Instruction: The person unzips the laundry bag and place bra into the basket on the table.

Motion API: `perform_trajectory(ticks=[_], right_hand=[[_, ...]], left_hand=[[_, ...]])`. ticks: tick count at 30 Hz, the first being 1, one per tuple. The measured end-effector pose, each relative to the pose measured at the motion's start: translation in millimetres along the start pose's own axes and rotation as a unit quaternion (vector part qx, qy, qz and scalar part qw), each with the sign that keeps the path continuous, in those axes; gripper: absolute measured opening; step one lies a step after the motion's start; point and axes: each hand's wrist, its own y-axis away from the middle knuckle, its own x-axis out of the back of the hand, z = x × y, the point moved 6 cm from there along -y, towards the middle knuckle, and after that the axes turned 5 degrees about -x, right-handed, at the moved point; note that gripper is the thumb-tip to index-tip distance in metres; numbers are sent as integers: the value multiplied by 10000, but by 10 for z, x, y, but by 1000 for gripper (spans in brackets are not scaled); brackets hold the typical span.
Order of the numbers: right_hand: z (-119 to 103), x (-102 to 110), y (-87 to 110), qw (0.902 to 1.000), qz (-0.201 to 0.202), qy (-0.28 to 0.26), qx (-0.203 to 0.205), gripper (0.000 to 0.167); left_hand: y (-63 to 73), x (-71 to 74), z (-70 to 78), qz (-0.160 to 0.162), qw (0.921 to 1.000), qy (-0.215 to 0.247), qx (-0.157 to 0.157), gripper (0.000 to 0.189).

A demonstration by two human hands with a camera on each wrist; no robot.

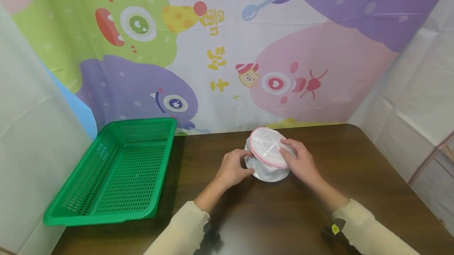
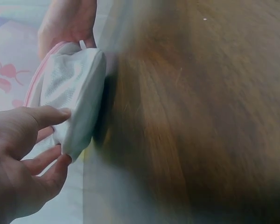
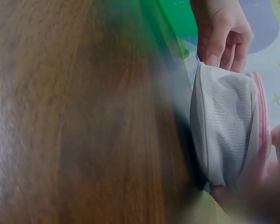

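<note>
A round white mesh laundry bag [image 1: 268,147] with pink zip trim stands on the table, its flat top tilted. My left hand [image 1: 232,168] holds its left side; in the left wrist view the thumb lies on the mesh wall and fingertips meet the lower edge of the bag [image 2: 74,88]. On the other side my right hand [image 1: 301,160] grips the bag, with fingers over the pink-trimmed top. The right wrist view shows the creased mesh wall of the bag [image 3: 226,116], with blurred right fingers [image 3: 219,193] at its lower edge.
A green plastic basket [image 1: 164,180] with slotted walls stands on the left of the brown wooden table [image 1: 276,215]. Behind the table hangs a cartoon-printed cloth [image 1: 227,109]. Pale cloth [image 1: 418,117] hangs along the right side, and more on the left.
</note>
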Motion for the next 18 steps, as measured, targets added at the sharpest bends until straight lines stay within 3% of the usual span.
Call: perform_trajectory(ticks=[4,8,10,14,18], right_hand=[[-44,-47,27,9998,53,167,133,45],[-219,-59,117,9995,57,-21,304,46],[-176,-89,108,9990,266,60,351,42],[-336,-79,177,9994,84,-23,345,45],[-354,-102,197,9992,15,-6,410,47]], left_hand=[[52,26,-47,-15,10000,2,-76,49],[107,36,-95,-30,9999,-1,-144,51],[131,37,-116,-21,9999,3,-148,51],[174,49,-140,19,9998,-72,-173,51],[221,88,-130,96,9995,-139,-260,51]])
